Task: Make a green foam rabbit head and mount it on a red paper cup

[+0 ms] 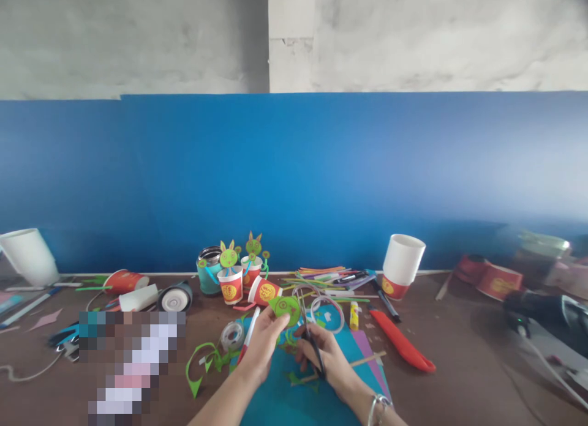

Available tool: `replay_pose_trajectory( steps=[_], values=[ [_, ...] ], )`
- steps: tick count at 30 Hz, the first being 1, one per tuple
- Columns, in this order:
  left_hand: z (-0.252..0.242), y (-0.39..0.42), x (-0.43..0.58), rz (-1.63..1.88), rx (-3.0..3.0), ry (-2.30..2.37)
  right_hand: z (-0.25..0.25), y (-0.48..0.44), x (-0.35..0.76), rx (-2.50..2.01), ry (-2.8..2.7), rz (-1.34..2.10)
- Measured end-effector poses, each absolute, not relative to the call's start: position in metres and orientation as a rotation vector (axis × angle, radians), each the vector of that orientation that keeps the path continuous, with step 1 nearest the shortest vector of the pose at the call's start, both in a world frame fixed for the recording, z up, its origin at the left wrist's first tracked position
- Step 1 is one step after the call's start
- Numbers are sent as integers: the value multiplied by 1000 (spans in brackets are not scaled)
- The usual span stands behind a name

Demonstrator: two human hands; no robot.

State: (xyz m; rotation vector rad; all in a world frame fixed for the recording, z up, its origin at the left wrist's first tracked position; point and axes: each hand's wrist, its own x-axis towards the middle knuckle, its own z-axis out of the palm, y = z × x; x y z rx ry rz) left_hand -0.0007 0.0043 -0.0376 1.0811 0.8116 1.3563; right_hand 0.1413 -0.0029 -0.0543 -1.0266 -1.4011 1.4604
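Note:
My left hand pinches a round green paper cutout with a face drawn on it and a pointed part at its upper left. In my right hand are dark-handled scissors, their blades pointing up beside the cutout's right edge. Whether the blades touch the paper I cannot tell. Beneath both hands lies blue paper with green scraps and a thin wooden stick on it. Curly green paper offcuts and a roll of clear tape are left of my left hand.
Behind the hands stand paper cups with green animal figures, a tipped cup and a teal container. A glue stick, a red pouch-like item and stacked white cups are to the right. A blue panel backs the table.

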Motion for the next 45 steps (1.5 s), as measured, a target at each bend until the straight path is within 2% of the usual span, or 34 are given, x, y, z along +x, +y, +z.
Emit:
replay_pose_trajectory(
  steps=[14,34,45],
  values=[
    [-42,-10,25,1348,816,839,-49,-5,140,-966,-1365,1487],
    [-47,-7,19,1444,860,1014,-59,-1,141,-1023,-1399,1453],
    [-40,-4,14,1408,955,946,-61,-1,144,-1045,-1435,1415]
  ],
)
